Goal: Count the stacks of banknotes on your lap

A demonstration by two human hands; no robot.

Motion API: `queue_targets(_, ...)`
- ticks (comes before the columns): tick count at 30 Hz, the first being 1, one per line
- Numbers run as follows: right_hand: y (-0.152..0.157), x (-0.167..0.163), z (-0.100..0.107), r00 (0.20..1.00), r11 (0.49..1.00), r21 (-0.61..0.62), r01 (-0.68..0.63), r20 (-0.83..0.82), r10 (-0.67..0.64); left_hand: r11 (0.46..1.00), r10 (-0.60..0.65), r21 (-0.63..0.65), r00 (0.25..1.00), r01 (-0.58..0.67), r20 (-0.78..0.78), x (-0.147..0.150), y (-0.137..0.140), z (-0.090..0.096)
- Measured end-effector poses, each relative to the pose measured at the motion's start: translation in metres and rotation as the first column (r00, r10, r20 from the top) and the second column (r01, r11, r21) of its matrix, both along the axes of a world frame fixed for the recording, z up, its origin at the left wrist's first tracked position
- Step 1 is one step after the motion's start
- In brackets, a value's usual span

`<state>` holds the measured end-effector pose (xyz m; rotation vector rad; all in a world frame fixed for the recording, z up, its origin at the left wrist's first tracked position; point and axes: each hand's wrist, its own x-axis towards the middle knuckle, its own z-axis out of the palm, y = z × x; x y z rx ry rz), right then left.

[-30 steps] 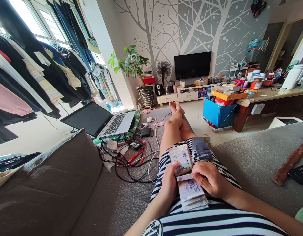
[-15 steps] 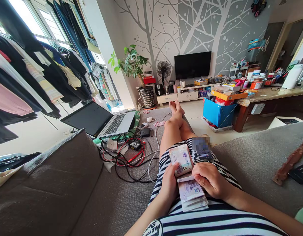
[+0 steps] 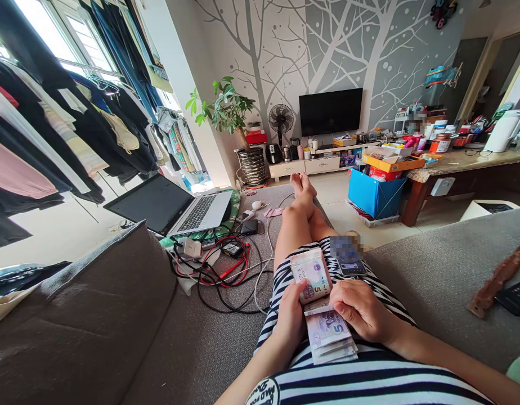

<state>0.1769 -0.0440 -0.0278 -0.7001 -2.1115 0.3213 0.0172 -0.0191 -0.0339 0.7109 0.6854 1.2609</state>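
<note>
I sit on a grey sofa with my legs stretched out, in a striped dress. My left hand grips a wad of banknotes that stands up from my lap, thumb on its face. My right hand pinches the top note of a second pile of banknotes lying flat on my lap, a purple note marked 5 uppermost. A phone rests on my right thigh just beyond the right hand.
To my left on the sofa lie a tangle of red, black and white cables, chargers and an open laptop. A brown cushion sits near left. A blue box and a cluttered table stand ahead right.
My right hand has slid slightly toward me, drawing the top note down onto the flat pile. The left hand and its wad have stayed put.
</note>
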Motion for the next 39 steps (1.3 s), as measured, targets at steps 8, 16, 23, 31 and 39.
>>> queue_targets(8,0.001,0.001,-0.004,0.999,0.999,0.012,-0.037,-0.002,0.038,0.999,0.022,-0.024,1.0,-0.022,-0.005,0.001,0.001,-0.002)
queue_targets(16,0.009,-0.002,-0.005,0.93,0.915,-0.185,0.358,-0.023,-0.368,0.997,-0.044,-0.057,0.999,0.044,0.005,0.0,-0.002,-0.001)
queue_targets(23,0.012,-0.006,-0.006,0.904,0.892,-0.162,0.421,-0.011,-0.428,0.996,-0.046,-0.075,0.999,0.045,-0.019,-0.001,0.0,-0.004)
queue_targets(31,0.007,-0.004,-0.002,0.952,0.951,-0.069,0.302,-0.028,-0.304,0.997,0.048,-0.055,0.997,-0.051,-0.053,0.004,0.001,-0.002)
queue_targets(39,0.002,-0.004,0.006,0.994,0.995,-0.027,0.101,-0.031,-0.101,0.999,-0.031,-0.012,0.999,0.031,-0.017,-0.002,0.006,-0.009)
